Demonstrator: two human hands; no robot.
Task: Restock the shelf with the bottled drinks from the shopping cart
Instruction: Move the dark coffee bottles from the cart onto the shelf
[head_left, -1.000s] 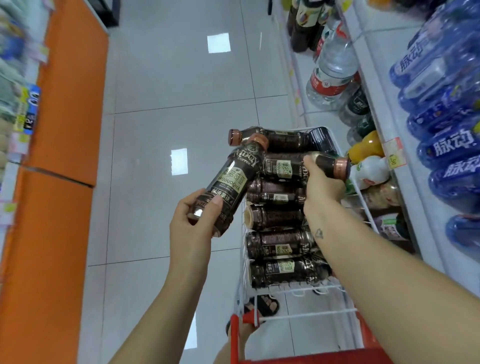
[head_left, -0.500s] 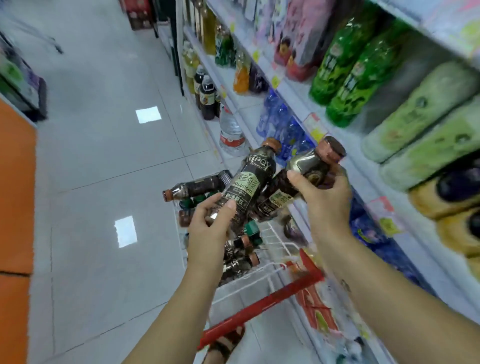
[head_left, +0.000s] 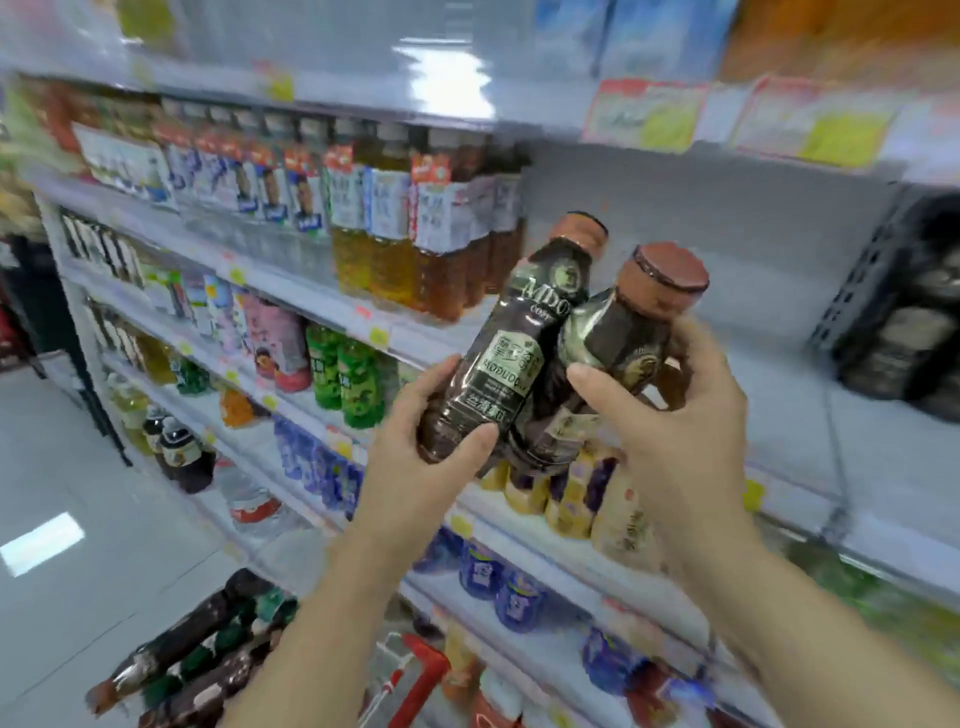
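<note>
My left hand (head_left: 423, 447) grips the lower body of a dark brown coffee bottle (head_left: 511, 343) with a copper cap and green label. My right hand (head_left: 675, 415) holds a second dark coffee bottle (head_left: 618, 343), copper cap up, leaning against the first. Both bottles are raised in front of a grey shelf (head_left: 779, 395) with a bare stretch behind them. The red and white shopping cart (head_left: 415, 675) is at the bottom, with several more dark bottles (head_left: 192, 654) lying in it.
Shelves of drinks fill the view: amber tea bottles (head_left: 405, 249) upper left, green bottles (head_left: 348, 379), beige bottles (head_left: 582, 499) just below my hands, blue bottles (head_left: 498, 577) lower. Dark bottles (head_left: 914, 332) stand at far right. Tiled aisle floor (head_left: 78, 519) lies to the left.
Both hands lifted their bottles out of the cart and up to shelf height. My view swung from the cart and floor up to the shelves.
</note>
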